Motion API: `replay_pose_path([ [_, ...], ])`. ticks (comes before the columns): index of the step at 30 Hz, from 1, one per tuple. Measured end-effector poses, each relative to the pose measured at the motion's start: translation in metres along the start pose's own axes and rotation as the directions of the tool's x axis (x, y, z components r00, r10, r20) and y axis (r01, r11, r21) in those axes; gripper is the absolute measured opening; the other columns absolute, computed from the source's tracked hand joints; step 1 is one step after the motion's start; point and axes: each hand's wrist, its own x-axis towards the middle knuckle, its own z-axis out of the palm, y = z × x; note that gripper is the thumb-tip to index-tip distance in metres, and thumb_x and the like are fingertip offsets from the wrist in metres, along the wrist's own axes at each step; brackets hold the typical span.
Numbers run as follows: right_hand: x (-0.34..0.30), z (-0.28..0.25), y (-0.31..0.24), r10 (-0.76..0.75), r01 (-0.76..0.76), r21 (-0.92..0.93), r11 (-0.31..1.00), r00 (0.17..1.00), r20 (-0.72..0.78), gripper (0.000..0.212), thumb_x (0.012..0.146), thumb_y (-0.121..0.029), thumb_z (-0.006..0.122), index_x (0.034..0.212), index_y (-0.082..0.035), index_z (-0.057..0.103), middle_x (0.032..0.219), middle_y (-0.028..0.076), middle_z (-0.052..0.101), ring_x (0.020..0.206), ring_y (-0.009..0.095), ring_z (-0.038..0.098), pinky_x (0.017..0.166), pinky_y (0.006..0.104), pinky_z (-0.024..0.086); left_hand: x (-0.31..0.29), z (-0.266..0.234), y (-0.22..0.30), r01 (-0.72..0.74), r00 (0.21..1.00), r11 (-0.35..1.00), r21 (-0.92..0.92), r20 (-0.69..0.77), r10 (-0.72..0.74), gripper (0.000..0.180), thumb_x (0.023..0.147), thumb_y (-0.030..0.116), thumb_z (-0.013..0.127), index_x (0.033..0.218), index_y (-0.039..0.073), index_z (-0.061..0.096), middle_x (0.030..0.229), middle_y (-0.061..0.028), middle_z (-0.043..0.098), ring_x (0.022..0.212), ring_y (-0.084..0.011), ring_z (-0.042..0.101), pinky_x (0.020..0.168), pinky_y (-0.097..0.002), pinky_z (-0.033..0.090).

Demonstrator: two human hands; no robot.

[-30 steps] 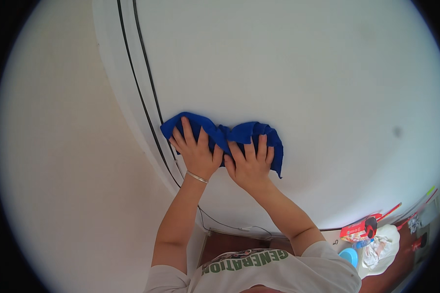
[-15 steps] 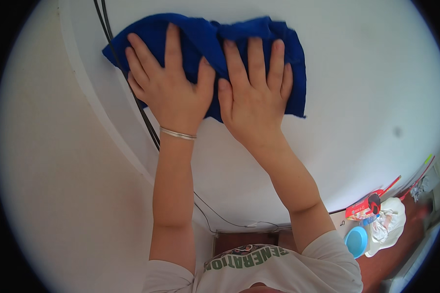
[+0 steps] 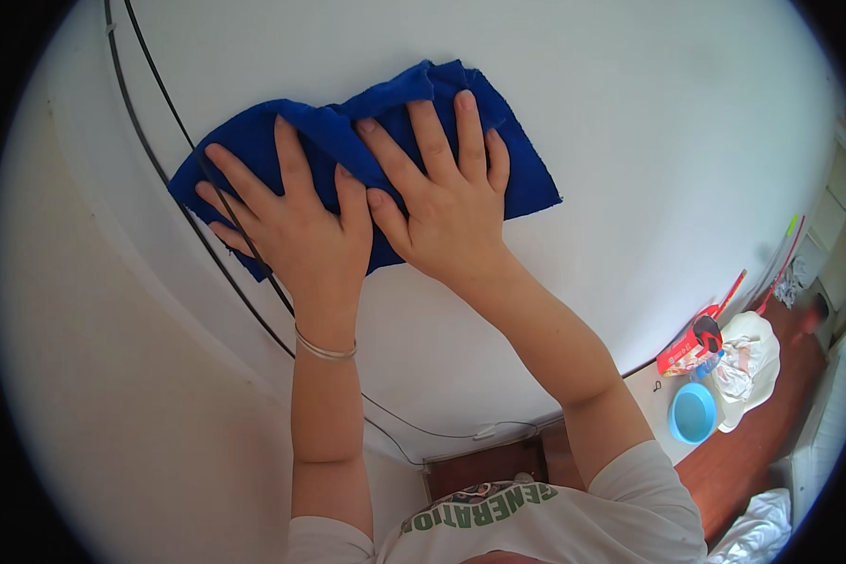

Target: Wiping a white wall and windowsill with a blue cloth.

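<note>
Blue cloth [image 3: 334, 136] and hands sit farther left than half a second ago, with more fabric past the inner black cable [image 3: 162, 77]. Crumpled along its top edge, the cloth lies against the white wall [image 3: 649, 169], mostly right of that cable. On it, the left hand [image 3: 303, 233] spreads open, outer fingertips past the cable; the right hand [image 3: 449, 209], also open and spread, presses farther right of it. Well right of the cable stands a light-blue bowl [image 3: 693, 415].
</note>
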Motion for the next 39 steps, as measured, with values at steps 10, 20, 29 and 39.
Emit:
replay_pose_path([
  [10,0.022,-0.064,0.156,-0.032,-0.004,-0.186,0.982,0.981,-0.190,0.045,0.089,-0.040,0.044,0.128,-0.022,0.055,0.138,0.011,0.045,0.131,0.040,0.032,0.102,0.0545,0.023,0.012,0.021,0.179,-0.122,0.987,0.987,-0.104,-0.122,0.109,0.052,0.082,0.041,0.056,0.130,0.021,0.052,0.147,-0.0275,0.021,0.128,-0.0578,0.020,0.094,-0.0726,0.019],
  [20,-0.033,-0.115,0.237,0.199,-0.237,-0.081,0.968,0.926,-0.322,0.054,0.082,-0.022,0.050,0.131,-0.001,0.046,0.135,0.029,0.036,0.125,0.044,0.036,0.105,0.0478,0.026,-0.048,0.035,0.260,-0.335,0.941,0.818,-0.468,-0.211,0.264,0.045,0.080,0.044,0.058,0.122,0.028,0.058,0.146,-0.0116,0.034,0.133,-0.0383,0.027,0.102,-0.0637,0.016],
  [29,-0.279,-0.081,0.168,0.257,-0.235,-0.208,0.949,0.962,0.086,0.052,0.082,-0.032,0.051,0.124,-0.002,0.052,0.137,0.027,0.035,0.132,0.054,0.019,0.100,0.0637,0.017,-0.281,0.042,0.163,-0.386,0.897,0.897,-0.214,0.139,0.419,0.038,0.088,0.049,0.045,0.117,0.033,0.063,0.140,-0.0152,0.038,0.123,-0.0442,0.029,0.101,-0.0650,0.007],
  [39,-0.141,-0.081,0.144,0.225,-0.207,-0.219,0.953,0.973,0.059,0.053,0.078,-0.043,0.055,0.126,-0.022,0.058,0.142,0.022,0.033,0.132,0.050,0.019,0.095,0.0626,0.019,-0.148,0.021,0.133,-0.230,0.959,0.965,-0.123,0.140,0.246,0.043,0.087,0.056,0.046,0.121,0.035,0.060,0.150,-0.0208,0.024,0.135,-0.0495,0.012,0.102,-0.0639,0.005],
])
